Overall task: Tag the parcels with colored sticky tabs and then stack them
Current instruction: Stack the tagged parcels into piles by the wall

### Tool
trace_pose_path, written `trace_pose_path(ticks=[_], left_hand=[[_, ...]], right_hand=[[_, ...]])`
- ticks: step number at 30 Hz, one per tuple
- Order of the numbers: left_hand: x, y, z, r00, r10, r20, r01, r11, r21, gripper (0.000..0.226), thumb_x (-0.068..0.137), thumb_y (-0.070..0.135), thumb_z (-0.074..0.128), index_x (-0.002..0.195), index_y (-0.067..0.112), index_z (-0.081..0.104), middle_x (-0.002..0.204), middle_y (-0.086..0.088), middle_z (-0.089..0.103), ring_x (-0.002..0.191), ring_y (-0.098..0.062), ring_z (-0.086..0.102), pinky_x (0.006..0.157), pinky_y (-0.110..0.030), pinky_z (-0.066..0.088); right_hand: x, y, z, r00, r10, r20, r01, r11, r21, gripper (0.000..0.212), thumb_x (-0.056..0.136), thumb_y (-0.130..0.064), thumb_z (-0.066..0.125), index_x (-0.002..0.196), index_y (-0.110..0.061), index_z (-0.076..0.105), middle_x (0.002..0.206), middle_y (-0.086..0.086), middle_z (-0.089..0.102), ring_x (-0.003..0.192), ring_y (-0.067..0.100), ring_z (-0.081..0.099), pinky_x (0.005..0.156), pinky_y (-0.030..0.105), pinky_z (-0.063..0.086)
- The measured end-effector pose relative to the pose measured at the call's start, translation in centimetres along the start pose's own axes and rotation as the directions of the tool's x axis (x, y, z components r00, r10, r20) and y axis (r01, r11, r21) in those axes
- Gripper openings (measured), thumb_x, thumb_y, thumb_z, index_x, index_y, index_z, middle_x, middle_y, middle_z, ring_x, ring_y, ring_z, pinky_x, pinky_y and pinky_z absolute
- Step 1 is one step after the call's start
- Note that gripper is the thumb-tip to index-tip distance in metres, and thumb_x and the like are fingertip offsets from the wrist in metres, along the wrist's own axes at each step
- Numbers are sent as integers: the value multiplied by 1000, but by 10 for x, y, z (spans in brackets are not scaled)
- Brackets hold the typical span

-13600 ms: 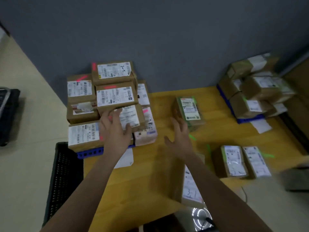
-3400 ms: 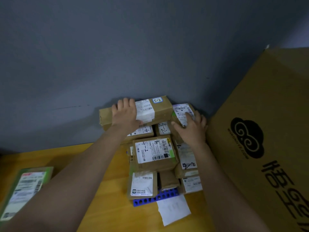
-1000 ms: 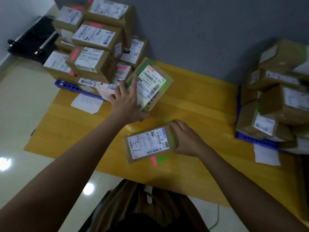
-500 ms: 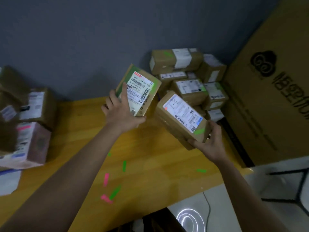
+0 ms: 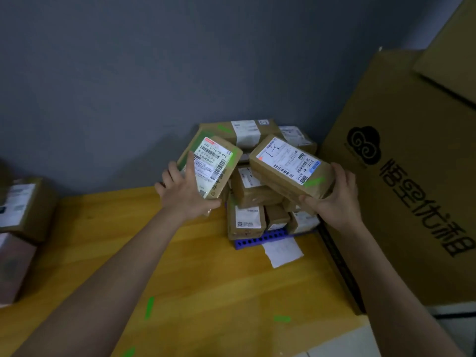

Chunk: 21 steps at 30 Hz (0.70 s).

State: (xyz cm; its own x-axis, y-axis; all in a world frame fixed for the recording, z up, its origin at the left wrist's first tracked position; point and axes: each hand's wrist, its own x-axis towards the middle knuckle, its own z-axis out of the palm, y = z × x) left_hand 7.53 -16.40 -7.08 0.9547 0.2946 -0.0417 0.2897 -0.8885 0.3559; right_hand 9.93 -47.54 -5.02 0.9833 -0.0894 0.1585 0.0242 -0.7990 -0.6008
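My left hand [image 5: 184, 193] grips a green-taped parcel [image 5: 215, 161] with a white barcode label, held tilted in the air just left of the stack. My right hand [image 5: 334, 202] grips a brown parcel [image 5: 288, 166] by its near end; the parcel carries a green sticky tab and a white label. It hovers over the stack of brown parcels [image 5: 253, 191] against the grey wall. That stack stands on a blue perforated base [image 5: 260, 240].
A huge cardboard box [image 5: 412, 191] with black print stands close on the right of the stack. More parcels [image 5: 23, 210] sit at the left edge. Loose green tabs [image 5: 149, 307] lie on the yellow wooden table [image 5: 206, 279]. A white paper slip [image 5: 282, 251] lies by the blue base.
Both hands have carried their parcels forward and right, up to the stack by the wall. The view has turned right; the pink tabs and left pile have mostly left the frame.
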Motion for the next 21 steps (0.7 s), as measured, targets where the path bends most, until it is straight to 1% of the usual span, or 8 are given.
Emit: trace_pose_path(ticks=[3,6,9,11,14,16,19,21], left_hand=[[-1,-9,1,998,-63,-26,63,998,-12,133,53,64,75,145,31,-15,146,-16,10,133,-36,16,105,-52,22],[-6,-23,-1,985,-150,-82,150,989,1,132,51,63,76,145,31,-12,143,-16,14,130,-36,21,103,-52,26],[-11,-38,-3,963,-224,-148,229,973,18,132,50,63,77,146,30,-7,141,-17,19,128,-38,26,101,-54,28],[-13,-44,-4,953,-249,-173,257,966,25,132,49,64,78,146,29,-4,141,-18,21,128,-38,27,101,-55,28],[-15,-47,-5,949,-265,-173,274,961,32,131,50,64,78,147,27,-2,141,-18,22,128,-39,28,101,-55,28],[-15,-46,-7,955,-253,-155,262,964,40,132,51,64,77,148,27,-4,144,-19,20,130,-39,27,102,-55,28],[-13,-43,-10,965,-224,-138,232,972,42,132,53,65,76,148,28,-7,146,-18,17,132,-39,24,104,-55,27],[-10,-40,-12,968,-209,-139,215,976,31,132,53,65,76,147,28,-9,147,-18,15,133,-39,23,104,-56,27]], right_hand=[[39,-9,1,991,-53,121,48,998,43,106,65,-29,86,150,-24,22,150,3,24,138,24,26,111,41,29],[76,-18,10,966,-104,238,86,993,85,107,64,-29,87,151,-27,23,151,-2,22,138,20,28,112,42,31],[107,-28,30,910,-134,392,80,985,151,111,61,-30,89,150,-27,23,154,-2,21,138,22,31,113,47,32],[119,-33,44,875,-169,454,109,982,156,110,62,-29,89,151,-27,23,155,1,21,140,23,28,115,47,27],[124,-33,57,847,-202,491,158,979,130,106,69,-24,85,152,-27,20,158,0,16,143,22,21,115,40,20],[125,-29,59,839,-202,505,171,979,107,101,74,-19,82,152,-28,20,158,-1,14,143,22,19,114,38,20],[126,-26,60,861,-194,470,204,979,30,91,80,-18,77,152,-28,23,157,-1,14,142,24,21,114,37,21],[127,-27,60,873,-240,425,292,954,-62,90,80,-22,76,152,-28,22,158,-1,10,145,25,15,114,36,20]])
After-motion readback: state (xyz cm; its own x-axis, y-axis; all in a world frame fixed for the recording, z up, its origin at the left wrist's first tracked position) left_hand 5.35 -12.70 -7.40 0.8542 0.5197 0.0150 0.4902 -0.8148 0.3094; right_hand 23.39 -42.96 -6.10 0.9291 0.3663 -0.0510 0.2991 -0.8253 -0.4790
